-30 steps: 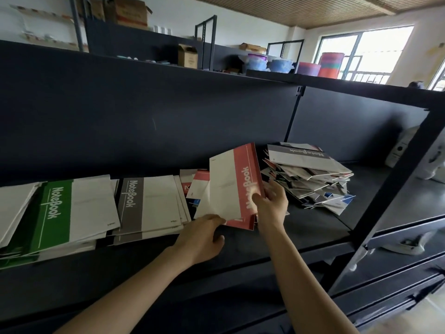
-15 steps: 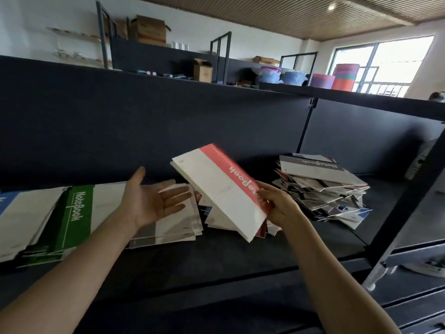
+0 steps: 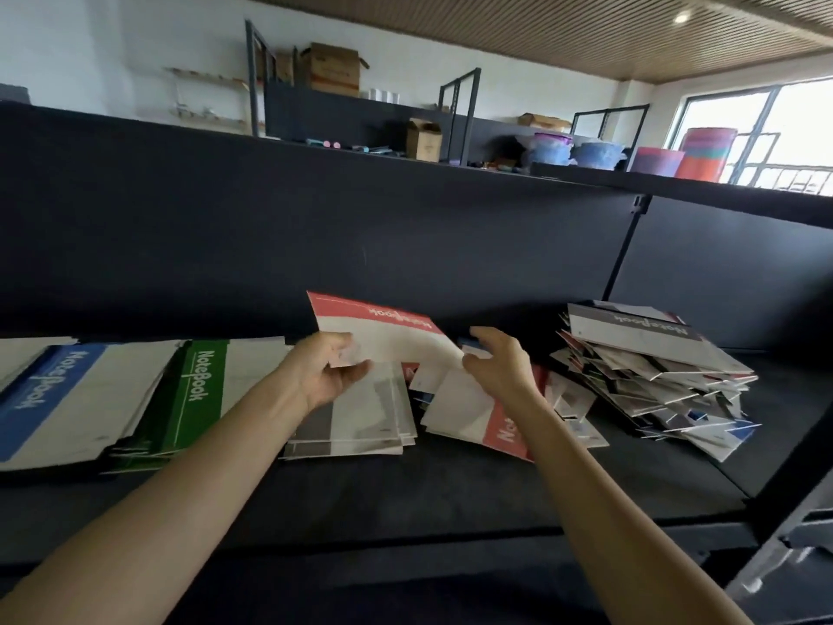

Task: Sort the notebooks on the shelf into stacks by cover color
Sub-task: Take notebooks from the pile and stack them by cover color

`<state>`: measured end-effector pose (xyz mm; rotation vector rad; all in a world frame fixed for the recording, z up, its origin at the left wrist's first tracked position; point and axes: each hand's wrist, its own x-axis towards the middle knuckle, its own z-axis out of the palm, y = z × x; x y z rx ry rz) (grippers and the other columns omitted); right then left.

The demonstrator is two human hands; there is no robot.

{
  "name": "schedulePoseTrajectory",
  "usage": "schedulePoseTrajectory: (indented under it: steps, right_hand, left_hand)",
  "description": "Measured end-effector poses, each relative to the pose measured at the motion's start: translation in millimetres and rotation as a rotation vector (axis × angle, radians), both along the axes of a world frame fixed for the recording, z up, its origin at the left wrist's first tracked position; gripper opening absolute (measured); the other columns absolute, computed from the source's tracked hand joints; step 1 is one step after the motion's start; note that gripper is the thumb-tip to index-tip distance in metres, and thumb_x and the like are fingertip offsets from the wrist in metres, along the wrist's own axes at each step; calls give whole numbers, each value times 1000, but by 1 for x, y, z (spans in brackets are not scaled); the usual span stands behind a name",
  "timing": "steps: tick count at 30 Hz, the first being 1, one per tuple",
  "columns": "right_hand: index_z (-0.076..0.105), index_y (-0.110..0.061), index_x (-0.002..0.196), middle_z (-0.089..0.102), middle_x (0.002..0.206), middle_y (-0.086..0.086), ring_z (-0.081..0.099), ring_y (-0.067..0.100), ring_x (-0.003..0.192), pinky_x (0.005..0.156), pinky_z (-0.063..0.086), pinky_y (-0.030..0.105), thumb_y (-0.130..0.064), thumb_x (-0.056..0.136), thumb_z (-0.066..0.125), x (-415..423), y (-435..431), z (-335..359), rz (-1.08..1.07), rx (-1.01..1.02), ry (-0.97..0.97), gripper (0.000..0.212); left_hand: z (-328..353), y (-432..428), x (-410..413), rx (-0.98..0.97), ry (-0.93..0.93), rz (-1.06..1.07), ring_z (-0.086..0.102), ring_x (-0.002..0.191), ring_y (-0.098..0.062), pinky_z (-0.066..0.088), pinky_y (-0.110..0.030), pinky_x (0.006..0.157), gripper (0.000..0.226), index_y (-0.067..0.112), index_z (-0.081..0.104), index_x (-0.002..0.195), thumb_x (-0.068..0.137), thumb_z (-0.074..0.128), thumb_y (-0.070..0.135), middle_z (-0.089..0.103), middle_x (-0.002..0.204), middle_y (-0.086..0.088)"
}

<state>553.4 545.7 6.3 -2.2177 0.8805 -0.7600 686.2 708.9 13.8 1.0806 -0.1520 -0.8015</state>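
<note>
Now pinching one red notebook (image 3: 383,336) in left hand (image 3: 324,376).
Cannot tell right hand (image 3: 500,367) grip; four stacks (image 3: 198,390), one jumbled pile (image 3: 653,367).

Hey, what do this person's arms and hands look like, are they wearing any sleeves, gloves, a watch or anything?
Nothing worn shows. The left forearm and right forearm are bare down to the picture's edge, no sleeve or cuff in view. The left hand and right hand are ungloved; no watch, bracelet or ring shows.
</note>
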Motion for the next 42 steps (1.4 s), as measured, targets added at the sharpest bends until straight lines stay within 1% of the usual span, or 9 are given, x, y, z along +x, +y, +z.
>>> schedulePoseTrajectory:
  steps: [5, 8, 12, 15, 21, 25, 31, 36, 42]
  right_hand:
    - [32, -17, 145, 30, 152, 3, 24, 22, 140, 111, 19, 21, 7, 79, 54, 21, 49, 6, 419, -374, 193, 74]
    - [33, -20, 145, 26, 153, 2, 19, 25, 142, 114, 17, 29, 6, 81, 56, 24, 50, -2, 376, -492, 230, 73]
    - [54, -13, 131, 43, 144, 9, 45, 23, 131, 103, 38, 24, 11, 80, 59, 18, 41, -18, 347, -398, 80, 56]
    - [64, -5, 118, 54, 132, 14, 54, 26, 122, 101, 42, 26, 13, 79, 60, 15, 34, -27, 339, -368, -19, 43]
    - [62, -1, 118, 53, 133, 11, 50, 24, 125, 97, 32, 10, 9, 80, 66, 15, 29, -34, 329, -179, -28, 40]
    - [50, -12, 134, 39, 147, -1, 39, 17, 134, 97, 26, 8, -7, 86, 65, 35, 50, -25, 451, -183, 188, 51]
    - [35, -26, 139, 38, 141, -5, 15, 32, 141, 105, 17, 68, -11, 92, 46, 80, 112, -28, 332, -511, 513, 51]
    - [57, -24, 127, 60, 124, -2, 55, 26, 113, 92, 49, 39, -6, 88, 51, 120, 164, -35, 483, -519, 217, 43]
    - [75, -7, 98, 72, 100, 10, 66, 32, 92, 75, 56, 47, 11, 72, 55, 184, 251, -36, 609, -510, -63, 37]
  left_hand:
    - [-5, -23, -41, -149, 26, -50, 58, 57, -17, 45, -31, 69, 30, 7, 48, 69, 93, 35, -5, 56, 53, -4]
    - [-13, -31, -55, -52, -41, -113, 56, 68, -14, 47, -25, 67, 25, 10, 53, 78, 97, 38, 3, 56, 75, -5]
    - [-29, -33, -56, -29, 11, -147, 52, 119, -17, 35, -40, 102, 19, 7, 62, 106, 94, 48, 7, 62, 117, -7]
    - [-36, -28, -50, -27, -2, -190, 53, 113, -14, 34, -39, 95, 22, 10, 62, 109, 93, 48, 14, 62, 111, 1]
    - [-38, 12, -16, -364, 216, -7, 62, 93, -31, 51, -44, 78, 33, 4, 53, 115, 96, 38, 26, 63, 99, -19]
    - [-40, 34, -5, -89, -14, 82, 63, 93, -25, 54, -31, 68, 25, 6, 49, 121, 98, 39, 6, 63, 104, -15]
    - [-32, 72, 14, 106, -266, 212, 62, 88, -20, 54, -30, 68, 37, 13, 54, 112, 92, 34, -11, 64, 95, -7]
    - [-39, 125, 51, 280, -445, 253, 57, 112, -21, 51, -36, 93, 46, 21, 38, 141, 98, 43, 5, 56, 128, -8]
    - [-38, 224, 114, 578, -950, 261, 25, 136, -8, 26, -11, 99, 46, 11, 43, 140, 96, 39, -3, 24, 153, -2]
